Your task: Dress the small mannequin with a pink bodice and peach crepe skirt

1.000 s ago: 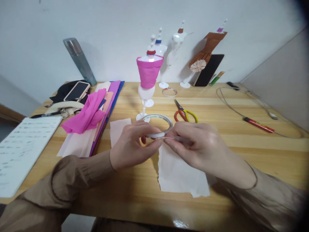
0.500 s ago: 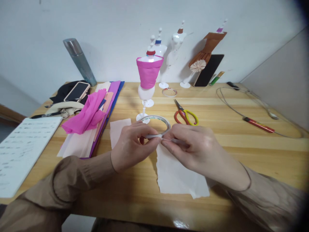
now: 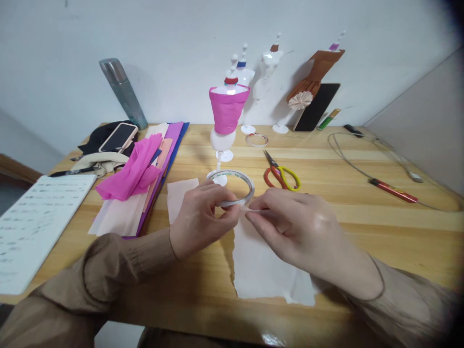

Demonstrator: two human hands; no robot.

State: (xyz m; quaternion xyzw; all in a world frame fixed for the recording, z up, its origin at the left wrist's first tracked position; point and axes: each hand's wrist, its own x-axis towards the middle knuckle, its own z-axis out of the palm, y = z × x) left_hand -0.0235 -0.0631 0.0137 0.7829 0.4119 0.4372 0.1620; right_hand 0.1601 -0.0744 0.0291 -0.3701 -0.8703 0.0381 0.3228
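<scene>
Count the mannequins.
4: pink-topped one in front; blue-collared one partly hidden behind it; brown-collared one right of that; brown-dressed one farthest right. No others show.

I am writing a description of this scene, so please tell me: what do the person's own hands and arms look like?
The left hand and the right hand are bare, without gloves. The left sleeve and the right sleeve are long, plain brown and loosely creased; no markings are visible.

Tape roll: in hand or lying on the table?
In hand: the left hand grips the near rim of the tape roll, thumb beneath, above the table.
</scene>
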